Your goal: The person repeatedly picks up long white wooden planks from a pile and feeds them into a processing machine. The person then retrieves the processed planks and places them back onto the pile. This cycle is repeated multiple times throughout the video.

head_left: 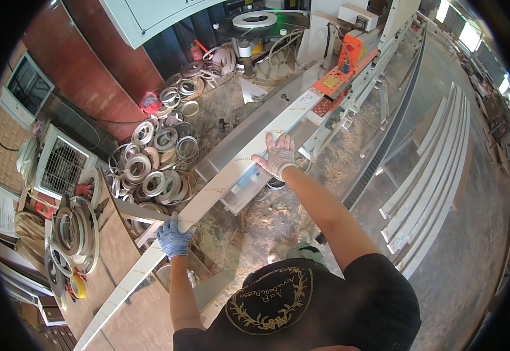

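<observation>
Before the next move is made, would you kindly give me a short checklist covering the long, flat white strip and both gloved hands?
1. Light-blue-gloved left hand touching the long, flat white strip: ok.
2. Pale, striped-gloved right hand with fingers spread on the strip: ok.
3. Right hand apart from the perforated orange metal guard: ok, a gap shows.
4. Strip's far end seated properly at the guard: cannot tell from this view.
5. Dusty floor beside the strip free of clutter: not ok, a pile of rolled, ring-shaped coils lies there.
</observation>
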The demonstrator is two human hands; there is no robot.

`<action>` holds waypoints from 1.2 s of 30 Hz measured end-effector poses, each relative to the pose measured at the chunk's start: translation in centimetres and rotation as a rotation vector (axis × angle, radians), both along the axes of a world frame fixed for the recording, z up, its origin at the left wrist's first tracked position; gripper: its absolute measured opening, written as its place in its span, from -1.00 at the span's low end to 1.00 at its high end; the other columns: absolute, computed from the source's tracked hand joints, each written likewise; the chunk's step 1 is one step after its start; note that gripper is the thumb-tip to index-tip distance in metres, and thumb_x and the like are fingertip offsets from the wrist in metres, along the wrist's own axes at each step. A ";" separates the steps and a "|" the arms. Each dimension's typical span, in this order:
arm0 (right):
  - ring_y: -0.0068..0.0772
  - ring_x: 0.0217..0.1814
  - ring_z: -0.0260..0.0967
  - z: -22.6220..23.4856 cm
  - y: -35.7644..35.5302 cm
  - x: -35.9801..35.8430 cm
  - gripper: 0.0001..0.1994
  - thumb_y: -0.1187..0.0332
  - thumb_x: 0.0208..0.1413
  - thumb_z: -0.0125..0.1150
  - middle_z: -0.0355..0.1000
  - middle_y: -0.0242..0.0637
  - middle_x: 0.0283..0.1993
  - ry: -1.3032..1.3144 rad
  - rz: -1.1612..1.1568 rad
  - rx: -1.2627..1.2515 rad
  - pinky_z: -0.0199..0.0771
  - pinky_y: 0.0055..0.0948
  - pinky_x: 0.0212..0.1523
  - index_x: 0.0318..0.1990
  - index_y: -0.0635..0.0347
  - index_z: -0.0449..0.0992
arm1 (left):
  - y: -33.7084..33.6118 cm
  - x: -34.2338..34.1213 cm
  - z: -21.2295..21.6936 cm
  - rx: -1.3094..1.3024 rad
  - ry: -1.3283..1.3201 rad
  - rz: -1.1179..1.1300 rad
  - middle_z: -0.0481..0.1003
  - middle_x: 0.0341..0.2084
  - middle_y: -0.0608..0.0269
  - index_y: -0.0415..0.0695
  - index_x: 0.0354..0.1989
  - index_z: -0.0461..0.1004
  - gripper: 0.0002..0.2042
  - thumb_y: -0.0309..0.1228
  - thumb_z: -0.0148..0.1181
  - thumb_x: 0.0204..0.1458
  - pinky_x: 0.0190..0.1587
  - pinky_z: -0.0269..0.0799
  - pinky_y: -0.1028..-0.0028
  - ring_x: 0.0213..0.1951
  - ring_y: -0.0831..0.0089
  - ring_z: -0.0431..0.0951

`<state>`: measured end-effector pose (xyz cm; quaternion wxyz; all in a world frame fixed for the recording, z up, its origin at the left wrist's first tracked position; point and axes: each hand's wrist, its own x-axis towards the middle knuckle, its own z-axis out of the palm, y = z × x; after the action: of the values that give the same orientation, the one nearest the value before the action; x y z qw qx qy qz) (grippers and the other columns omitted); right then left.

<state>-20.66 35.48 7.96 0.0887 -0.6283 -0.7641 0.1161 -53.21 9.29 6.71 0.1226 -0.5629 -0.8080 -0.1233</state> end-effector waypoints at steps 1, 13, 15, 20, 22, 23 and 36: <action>0.33 0.49 -0.43 0.2 -0.1 0.0 0.04 -0.45 -0.10 -0.07 -0.27 0.42 0.40 0.001 0.000 0.000 -0.49 0.12 0.41 0.42 0.09 -0.10 | 0.0 0.0 0.0 0.002 -0.002 0.003 0.50 -0.20 0.19 0.07 0.10 0.45 -0.18 0.12 0.44 -0.48 0.01 0.34 0.13 -0.13 0.10 0.45; 0.34 0.48 -0.42 0.3 0.0 0.3 0.05 -0.46 -0.11 -0.05 -0.26 0.43 0.39 0.011 0.009 0.025 -0.48 0.13 0.40 0.41 0.09 -0.07 | 0.0 0.4 0.2 -0.029 -0.044 0.032 0.49 -0.17 0.17 0.09 0.13 0.42 -0.18 0.13 0.42 -0.44 0.08 0.29 0.10 -0.05 0.05 0.42; 0.35 0.48 -0.42 0.4 0.0 0.3 0.05 -0.46 -0.12 -0.05 -0.26 0.43 0.39 0.011 0.010 0.022 -0.48 0.13 0.40 0.41 0.09 -0.06 | 0.0 0.5 0.4 -0.038 -0.061 0.038 0.49 -0.17 0.17 0.08 0.13 0.42 -0.18 0.12 0.42 -0.43 0.09 0.29 0.10 -0.04 0.05 0.41; 0.34 0.49 -0.42 0.5 0.0 0.4 0.05 -0.47 -0.12 -0.05 -0.27 0.43 0.40 0.007 0.005 0.023 -0.49 0.12 0.40 0.41 0.07 -0.06 | 0.0 0.6 0.5 -0.029 -0.059 0.020 0.49 -0.16 0.17 0.07 0.13 0.41 -0.20 0.10 0.41 -0.40 0.09 0.28 0.09 -0.04 0.06 0.41; 0.33 0.49 -0.42 0.6 0.0 0.4 0.05 -0.47 -0.12 -0.05 -0.27 0.43 0.40 -0.001 0.003 0.020 -0.49 0.11 0.41 0.41 0.06 -0.06 | 0.0 0.6 0.4 -0.018 -0.054 0.015 0.49 -0.16 0.17 0.07 0.13 0.41 -0.20 0.10 0.41 -0.40 0.09 0.28 0.09 -0.05 0.06 0.41; 0.32 0.49 -0.42 0.5 0.1 0.5 0.05 -0.47 -0.12 -0.06 -0.27 0.43 0.40 -0.006 0.002 0.018 -0.49 0.11 0.41 0.41 0.06 -0.06 | 0.0 0.6 0.4 -0.014 -0.051 0.012 0.49 -0.16 0.17 0.07 0.13 0.41 -0.20 0.11 0.41 -0.40 0.09 0.28 0.09 -0.05 0.06 0.41; 0.34 0.49 -0.44 0.9 0.4 0.8 0.02 -0.47 -0.10 -0.07 -0.27 0.42 0.40 -0.019 0.000 0.015 -0.48 0.11 0.40 0.42 -0.01 -0.06 | 0.2 0.4 0.1 -0.037 -0.054 0.026 0.49 -0.13 0.13 0.07 0.13 0.41 -0.19 0.13 0.40 -0.40 0.10 0.27 0.09 -0.03 0.04 0.41</action>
<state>-19.84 35.84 8.82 0.0862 -0.6287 -0.7657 0.1046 -52.85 9.45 6.83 0.0917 -0.5508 -0.8206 -0.1218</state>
